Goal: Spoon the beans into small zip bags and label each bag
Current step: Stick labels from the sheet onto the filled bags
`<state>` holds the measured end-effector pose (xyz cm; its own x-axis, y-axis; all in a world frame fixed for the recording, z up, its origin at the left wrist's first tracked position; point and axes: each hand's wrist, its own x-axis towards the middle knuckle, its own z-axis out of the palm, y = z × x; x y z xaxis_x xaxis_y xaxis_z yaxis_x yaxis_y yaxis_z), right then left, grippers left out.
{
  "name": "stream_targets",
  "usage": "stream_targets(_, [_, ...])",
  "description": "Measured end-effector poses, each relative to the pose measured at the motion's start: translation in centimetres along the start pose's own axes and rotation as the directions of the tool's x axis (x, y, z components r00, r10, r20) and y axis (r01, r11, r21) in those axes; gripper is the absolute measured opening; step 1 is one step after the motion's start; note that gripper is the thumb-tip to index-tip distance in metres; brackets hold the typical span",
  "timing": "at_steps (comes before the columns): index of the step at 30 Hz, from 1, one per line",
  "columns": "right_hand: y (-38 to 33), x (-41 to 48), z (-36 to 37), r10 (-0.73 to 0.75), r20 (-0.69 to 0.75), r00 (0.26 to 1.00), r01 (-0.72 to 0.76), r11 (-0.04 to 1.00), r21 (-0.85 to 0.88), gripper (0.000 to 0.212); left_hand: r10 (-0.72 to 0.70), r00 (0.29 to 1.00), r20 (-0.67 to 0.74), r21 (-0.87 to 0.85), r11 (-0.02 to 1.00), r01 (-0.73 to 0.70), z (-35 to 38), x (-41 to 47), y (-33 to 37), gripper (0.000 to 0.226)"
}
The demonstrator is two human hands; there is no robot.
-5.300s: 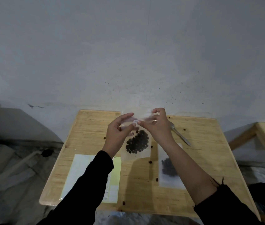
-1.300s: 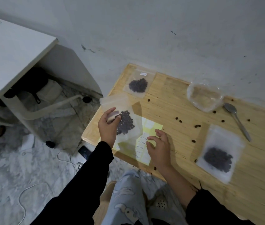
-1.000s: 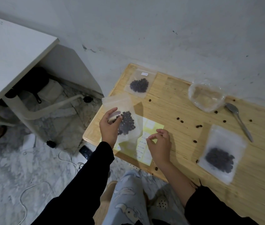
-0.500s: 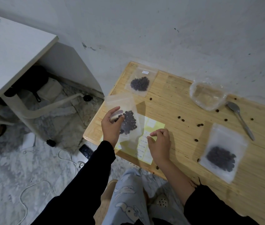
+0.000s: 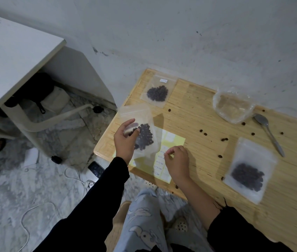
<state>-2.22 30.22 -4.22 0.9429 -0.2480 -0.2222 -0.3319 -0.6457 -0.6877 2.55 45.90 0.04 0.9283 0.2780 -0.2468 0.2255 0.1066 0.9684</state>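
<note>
We find the label sheet (image 5: 169,157) at the table's (image 5: 198,110) near left corner, pinched by our right hand (image 5: 178,161). Our left hand (image 5: 125,142) holds a zip bag (image 5: 142,131) just above it. A second bag (image 5: 157,91) lies behind, a third bag (image 5: 249,170) to the right, and the spoon (image 5: 269,131) beside the crumpled bag (image 5: 233,106) at the back.

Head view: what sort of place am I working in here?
Probably a plain room in a home, not a workshop: a small wooden table pushed against a bare, scuffed wall, and a marble-patterned floor with a loose white cable lying on it.
</note>
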Motion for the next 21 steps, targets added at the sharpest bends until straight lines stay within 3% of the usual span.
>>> stream_targets(8, [-0.2, 0.1, 0.1, 0.017, 0.009, 1.000, -0.017, 0.996, 0.083, 0.019, 0.005, 1.000, 0.014, 0.011, 1.000, -0.006, -0.1, -0.1, -0.1, 0.035])
stream_targets(13, [-0.7, 0.0, -0.6, 0.031, 0.008, 0.999, -0.032, 0.981, 0.191, 0.014, 0.010, 0.999, 0.035, 0.039, 0.999, -0.011, 0.0, -0.2, 0.0, 0.035])
stream_targets(17, [-1.0, 0.2, -2.5, 0.096, -0.012, 0.995, -0.088, 0.947, 0.308, 0.014, 0.023, 0.990, 0.136, 0.100, 0.994, -0.037, 0.9, 0.0, 0.6, 0.043])
stream_targets(21, [-1.8, 2.2, -7.5, 0.183, -0.113, 0.977, -0.094, 0.834, 0.544, 0.025, 0.024, 0.937, 0.348, 0.115, 0.991, -0.068, 3.2, 0.4, 2.0, 0.053])
